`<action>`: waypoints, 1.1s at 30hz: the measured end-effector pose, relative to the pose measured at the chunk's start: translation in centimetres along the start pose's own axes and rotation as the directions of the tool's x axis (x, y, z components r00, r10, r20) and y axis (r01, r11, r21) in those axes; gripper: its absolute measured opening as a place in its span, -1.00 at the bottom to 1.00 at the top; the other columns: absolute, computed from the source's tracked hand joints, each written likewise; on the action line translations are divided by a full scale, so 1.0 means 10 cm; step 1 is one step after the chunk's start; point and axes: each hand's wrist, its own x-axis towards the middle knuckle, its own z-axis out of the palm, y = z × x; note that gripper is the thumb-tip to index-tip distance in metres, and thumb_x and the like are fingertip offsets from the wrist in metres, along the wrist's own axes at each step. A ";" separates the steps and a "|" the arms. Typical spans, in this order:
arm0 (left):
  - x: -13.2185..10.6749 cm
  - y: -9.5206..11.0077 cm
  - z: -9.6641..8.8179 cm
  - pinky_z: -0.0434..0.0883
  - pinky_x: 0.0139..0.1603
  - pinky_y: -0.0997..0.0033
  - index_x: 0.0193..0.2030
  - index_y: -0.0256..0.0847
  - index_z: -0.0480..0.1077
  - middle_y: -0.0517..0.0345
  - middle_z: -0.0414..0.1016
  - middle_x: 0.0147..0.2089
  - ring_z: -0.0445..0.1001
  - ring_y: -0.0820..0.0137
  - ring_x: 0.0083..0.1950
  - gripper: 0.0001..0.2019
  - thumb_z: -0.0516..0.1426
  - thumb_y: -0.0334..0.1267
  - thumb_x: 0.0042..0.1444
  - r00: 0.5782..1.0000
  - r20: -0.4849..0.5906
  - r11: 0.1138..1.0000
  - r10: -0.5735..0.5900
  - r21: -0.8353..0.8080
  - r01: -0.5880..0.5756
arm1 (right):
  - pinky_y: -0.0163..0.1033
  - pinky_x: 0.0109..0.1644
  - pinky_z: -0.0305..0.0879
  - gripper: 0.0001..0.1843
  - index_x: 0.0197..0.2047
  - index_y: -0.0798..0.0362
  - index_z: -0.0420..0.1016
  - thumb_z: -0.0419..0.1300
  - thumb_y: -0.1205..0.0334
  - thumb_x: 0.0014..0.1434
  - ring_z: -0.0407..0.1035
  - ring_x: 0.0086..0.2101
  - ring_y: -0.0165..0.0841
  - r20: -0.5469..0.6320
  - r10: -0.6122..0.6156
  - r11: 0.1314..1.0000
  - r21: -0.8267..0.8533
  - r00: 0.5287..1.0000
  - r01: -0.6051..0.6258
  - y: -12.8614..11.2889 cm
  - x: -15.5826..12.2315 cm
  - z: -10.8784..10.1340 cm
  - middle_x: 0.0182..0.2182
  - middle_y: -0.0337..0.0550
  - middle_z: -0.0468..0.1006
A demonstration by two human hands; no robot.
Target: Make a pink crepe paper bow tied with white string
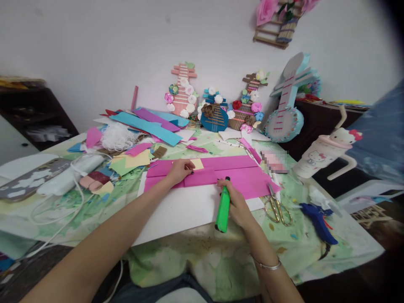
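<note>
A bright pink sheet of paper, creased with long folds, lies across a white board on the table in front of me. My left hand rests on the sheet, its fingers pinched at a folded edge beside a small pale yellow paper piece. My right hand is wrapped round a green box cutter with black ends; its tip points away from me over the sheet's near part. Whether a blade is out cannot be made out. Gold-handled scissors lie right of my right hand, blades on the sheet's corner.
A blue glue gun and a tumbler with a straw stand at the right. Paper scraps, white string, a cabled white bar and a phone crowd the left. Decorated paper instruments lean on the wall.
</note>
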 end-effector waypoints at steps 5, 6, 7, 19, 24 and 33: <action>0.01 -0.05 0.01 0.40 -0.33 0.44 -0.34 -0.28 0.48 0.10 0.55 -0.34 0.45 0.42 -0.36 -0.83 0.17 -0.45 -0.15 1.000 -0.010 1.000 0.011 -0.013 -0.011 | -0.09 0.07 0.15 -0.45 0.00 -0.04 0.25 -0.07 0.56 -0.06 0.28 -0.04 -0.22 0.092 -0.084 0.987 -0.131 0.992 0.095 -0.04 0.03 0.00 -0.06 -0.11 0.44; 0.01 -0.05 0.01 0.40 -0.33 0.44 -0.34 -0.28 0.48 0.10 0.55 -0.35 0.45 0.42 -0.37 -0.84 0.17 -0.45 -0.15 1.000 -0.013 1.000 0.012 -0.012 -0.012 | -0.09 0.09 0.13 -0.45 -0.01 -0.03 0.25 -0.08 0.57 -0.07 0.29 -0.04 -0.23 0.107 -0.089 0.983 -0.149 0.990 0.105 -0.04 0.04 0.00 -0.07 -0.11 0.44; 0.01 -0.06 0.01 0.40 -0.32 0.44 -0.34 -0.28 0.48 0.11 0.55 -0.35 0.44 0.42 -0.37 -0.84 0.17 -0.45 -0.14 1.000 -0.016 1.000 0.013 -0.010 -0.013 | -0.09 0.11 0.11 -0.44 -0.01 -0.02 0.25 -0.08 0.58 -0.08 0.29 -0.05 -0.24 0.119 -0.093 0.980 -0.165 0.988 0.113 -0.05 0.04 0.01 -0.08 -0.12 0.45; -0.03 -0.02 0.03 0.39 -0.27 0.41 -0.38 -0.28 0.46 0.09 0.52 -0.36 0.44 0.39 -0.33 -0.89 0.14 -0.48 -0.08 0.997 -0.077 0.999 0.029 0.046 -0.026 | -0.12 0.07 0.13 -0.46 -0.03 -0.01 0.25 -0.09 0.60 -0.06 0.28 -0.09 -0.23 0.136 -0.103 0.962 -0.236 0.985 0.133 -0.05 0.04 0.01 -0.12 -0.10 0.47; -0.06 0.08 -0.04 0.39 -0.30 0.41 -0.29 -0.30 0.44 0.06 0.45 -0.24 0.41 0.42 -0.34 -0.80 0.09 -0.53 -0.08 0.993 -0.114 0.996 0.040 0.089 -0.030 | -0.12 0.06 0.11 -0.47 -0.03 0.01 0.25 -0.08 0.61 -0.06 0.28 -0.09 -0.23 0.140 -0.118 0.959 -0.241 0.983 0.149 -0.03 0.04 0.02 -0.13 -0.09 0.46; -0.62 0.52 -0.01 0.35 -0.05 0.24 -0.18 -0.25 0.45 -0.02 0.39 -0.15 0.35 0.27 -0.09 -0.84 0.06 -0.36 0.15 0.870 0.292 0.751 0.397 0.441 -0.491 | -0.10 0.08 0.08 -0.49 -0.04 0.01 0.26 -0.08 0.60 -0.04 0.28 -0.09 -0.23 0.153 -0.107 0.956 -0.255 0.982 0.143 -0.04 0.04 0.02 -0.16 -0.09 0.48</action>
